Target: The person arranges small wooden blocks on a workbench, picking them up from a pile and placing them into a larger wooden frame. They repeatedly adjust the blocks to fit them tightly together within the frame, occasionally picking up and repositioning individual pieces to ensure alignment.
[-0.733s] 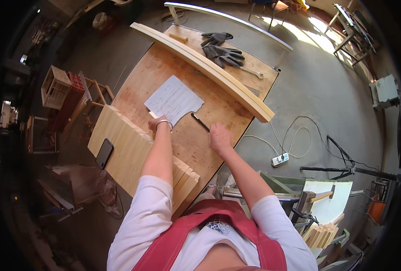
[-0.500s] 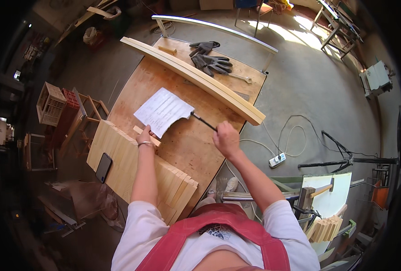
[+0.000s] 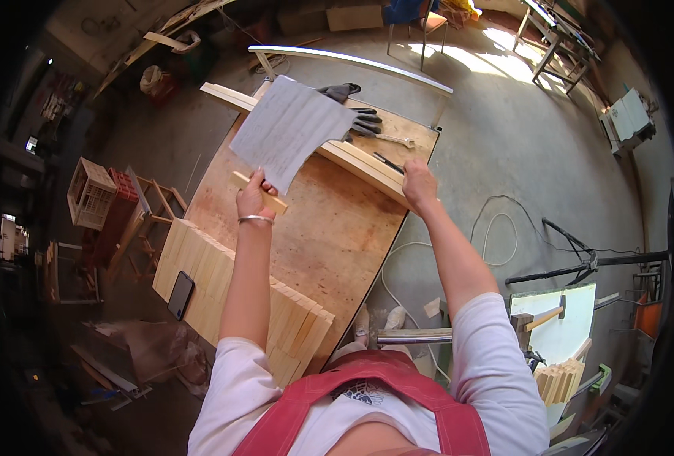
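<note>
My left hand (image 3: 253, 199) grips a sheet of paper (image 3: 295, 125) with writing on it, along with a short wooden strip (image 3: 275, 204) that crosses the palm. The sheet is raised and hides part of the long wooden boards (image 3: 360, 166) and of the dark work gloves (image 3: 366, 121) behind it. Closed around a slim black stick-like tool (image 3: 388, 162), my right hand (image 3: 419, 184) is over the right end of the boards. The exact kind of the tool does not show. Beneath both hands lies the wooden tabletop (image 3: 329, 220).
A glued stack of wood strips (image 3: 223, 262) carries a phone (image 3: 180, 295) at the table's near left. Past the gloves lies a wrench (image 3: 396, 140). A metal-topped rail (image 3: 352, 61) runs along the far side. Cables (image 3: 496, 228) and a black stand (image 3: 580, 262) are on the right floor.
My left hand has lifted the paper up and away from me, now with the wooden strip in its grip. My right hand has moved right and farther off with the black tool, away from the paper.
</note>
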